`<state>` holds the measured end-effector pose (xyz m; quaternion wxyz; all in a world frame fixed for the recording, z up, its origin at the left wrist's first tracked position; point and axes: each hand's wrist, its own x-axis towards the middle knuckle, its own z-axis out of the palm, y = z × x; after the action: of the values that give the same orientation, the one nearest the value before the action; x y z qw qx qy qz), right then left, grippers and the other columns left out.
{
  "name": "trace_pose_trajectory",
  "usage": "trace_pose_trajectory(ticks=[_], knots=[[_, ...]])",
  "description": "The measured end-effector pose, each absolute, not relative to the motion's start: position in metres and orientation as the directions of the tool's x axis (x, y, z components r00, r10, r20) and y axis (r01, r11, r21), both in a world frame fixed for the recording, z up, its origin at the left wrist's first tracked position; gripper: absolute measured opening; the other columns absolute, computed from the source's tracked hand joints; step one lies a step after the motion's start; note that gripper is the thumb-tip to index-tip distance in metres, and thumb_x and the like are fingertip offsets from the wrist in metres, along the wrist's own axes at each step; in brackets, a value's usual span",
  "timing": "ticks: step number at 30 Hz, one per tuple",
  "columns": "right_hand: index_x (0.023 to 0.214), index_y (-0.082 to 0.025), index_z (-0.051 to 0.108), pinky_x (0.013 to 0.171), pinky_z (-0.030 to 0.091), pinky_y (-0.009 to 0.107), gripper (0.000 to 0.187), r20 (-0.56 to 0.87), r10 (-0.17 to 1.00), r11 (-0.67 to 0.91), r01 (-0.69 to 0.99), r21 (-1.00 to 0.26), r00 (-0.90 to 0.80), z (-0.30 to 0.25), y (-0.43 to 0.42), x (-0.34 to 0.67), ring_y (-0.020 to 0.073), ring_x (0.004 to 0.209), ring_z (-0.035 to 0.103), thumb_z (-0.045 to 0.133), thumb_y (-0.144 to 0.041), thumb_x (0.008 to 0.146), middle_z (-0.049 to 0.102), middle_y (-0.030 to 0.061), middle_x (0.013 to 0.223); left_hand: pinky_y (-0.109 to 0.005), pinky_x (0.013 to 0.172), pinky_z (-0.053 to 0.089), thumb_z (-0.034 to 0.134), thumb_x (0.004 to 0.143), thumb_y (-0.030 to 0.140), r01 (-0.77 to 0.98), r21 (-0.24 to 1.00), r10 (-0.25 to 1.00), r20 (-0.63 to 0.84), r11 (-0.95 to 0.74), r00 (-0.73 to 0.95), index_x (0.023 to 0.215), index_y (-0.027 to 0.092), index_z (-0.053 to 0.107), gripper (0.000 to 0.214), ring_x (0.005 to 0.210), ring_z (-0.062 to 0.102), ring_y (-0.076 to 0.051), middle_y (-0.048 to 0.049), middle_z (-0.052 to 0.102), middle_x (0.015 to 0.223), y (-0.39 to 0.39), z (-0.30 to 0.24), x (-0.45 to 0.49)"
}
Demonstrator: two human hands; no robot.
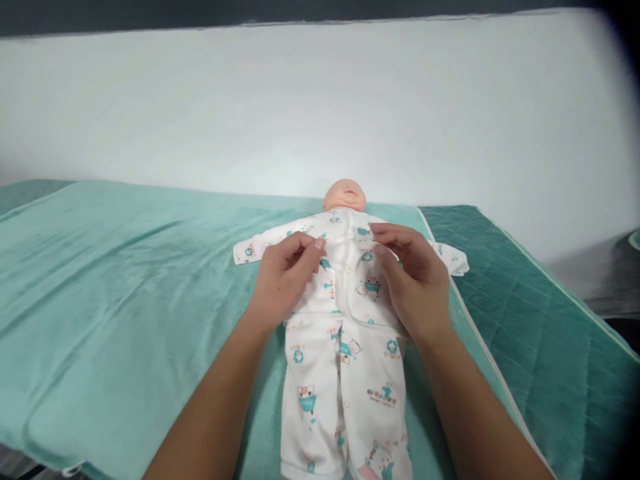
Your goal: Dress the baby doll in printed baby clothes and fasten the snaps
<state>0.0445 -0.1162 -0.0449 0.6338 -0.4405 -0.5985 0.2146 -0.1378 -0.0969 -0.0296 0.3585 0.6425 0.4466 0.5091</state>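
A baby doll (345, 195) lies on its back on a teal towel (115, 280), head away from me. It wears a white romper (345, 347) printed with teal animals. My left hand (285, 280) rests on the doll's chest at the left, fingers curled and pinching the romper's fabric. On the right side of the chest my right hand (413, 280) has its fingers bent and pressed on the cloth near the front snaps. The doll's sleeves spread out to both sides.
The towel covers a teal quilted mat (540, 313) on a table that runs along a white wall (320, 107). At the far right edge part of a small round object (635, 239) shows. The towel's near edge hangs at the bottom left.
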Motion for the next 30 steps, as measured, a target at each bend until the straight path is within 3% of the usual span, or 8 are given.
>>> trace_pose_trajectory(ticks=[4, 8, 12, 16, 19, 30], knots=[[0.116, -0.03, 0.06, 0.113, 0.035, 0.047, 0.026, 0.593, 0.803, 0.507, 0.455, -0.732, 0.059, -0.056, -0.11, 0.046, 0.0224, 0.135, 0.044, 0.057, -0.025, 0.091, 0.052, 0.0018, 0.143, -0.024, 0.053, 0.036, 0.053, 0.092, 0.042, 0.441, 0.805, 0.916, 0.381, -0.396, 0.127, 0.06, 0.017, 0.059, 0.041, 0.053, 0.049, -0.009, 0.0017, 0.06, 0.057, -0.096, -0.032, -0.138], [0.135, -0.03, 0.05, 0.119, 0.025, 0.05, 0.042, 0.509, 0.861, 0.418, 0.577, -0.702, -0.005, -0.066, -0.104, 0.05, 0.023, 0.146, 0.028, 0.055, -0.035, 0.094, 0.036, 0.0035, 0.156, -0.024, 0.051, 0.035, 0.048, 0.094, 0.045, 0.543, 0.73, 0.908, 0.288, -0.414, 0.305, 0.055, 0.016, 0.062, 0.05, 0.048, 0.05, -0.009, 0.0013, 0.062, 0.052, -0.095, -0.031, -0.145], [0.141, -0.029, 0.046, 0.122, 0.019, 0.05, 0.047, 0.461, 0.886, 0.388, 0.611, -0.69, -0.042, -0.069, -0.102, 0.052, 0.0224, 0.15, 0.018, 0.05, -0.041, 0.096, 0.029, 0.0032, 0.159, -0.024, 0.049, 0.028, 0.046, 0.094, 0.042, 0.582, 0.625, 0.83, 0.21, -0.52, 0.516, 0.055, 0.016, 0.061, 0.05, 0.045, 0.039, -0.006, 0.0042, 0.048, 0.045, -0.094, -0.028, -0.15], [0.143, -0.03, 0.046, 0.122, 0.021, 0.05, 0.048, 0.455, 0.89, 0.385, 0.61, -0.693, -0.045, -0.069, -0.103, 0.052, 0.0227, 0.15, 0.019, 0.049, -0.042, 0.096, 0.029, 0.002, 0.16, -0.025, 0.052, 0.024, 0.046, 0.094, 0.037, 0.568, 0.539, 0.748, 0.194, -0.622, 0.635, 0.048, 0.015, 0.045, 0.051, 0.048, 0.032, -0.006, 0.0048, 0.037, 0.047, -0.095, -0.027, -0.15], [0.142, -0.031, 0.046, 0.121, 0.023, 0.051, 0.048, 0.443, 0.896, 0.369, 0.609, -0.702, -0.032, -0.069, -0.103, 0.051, 0.0239, 0.149, 0.021, 0.049, -0.043, 0.096, 0.03, 0.0021, 0.159, -0.026, 0.053, 0.025, 0.046, 0.095, 0.036, 0.547, 0.548, 0.725, 0.172, -0.633, 0.667, 0.048, 0.015, 0.035, 0.052, 0.049, 0.031, -0.006, 0.0048, 0.031, 0.048, -0.096, -0.027, -0.15], [0.142, -0.028, 0.047, 0.121, 0.024, 0.05, 0.048, 0.421, 0.907, 0.344, 0.614, -0.71, -0.022, -0.066, -0.104, 0.051, 0.0228, 0.148, 0.024, 0.049, -0.042, 0.096, 0.03, 0.0033, 0.159, -0.027, 0.052, 0.024, 0.049, 0.093, 0.037, 0.474, 0.692, 0.744, 0.14, -0.545, 0.653, 0.051, 0.016, 0.03, 0.051, 0.05, 0.03, -0.007, 0.0046, 0.029, 0.051, -0.097, -0.025, -0.152]])
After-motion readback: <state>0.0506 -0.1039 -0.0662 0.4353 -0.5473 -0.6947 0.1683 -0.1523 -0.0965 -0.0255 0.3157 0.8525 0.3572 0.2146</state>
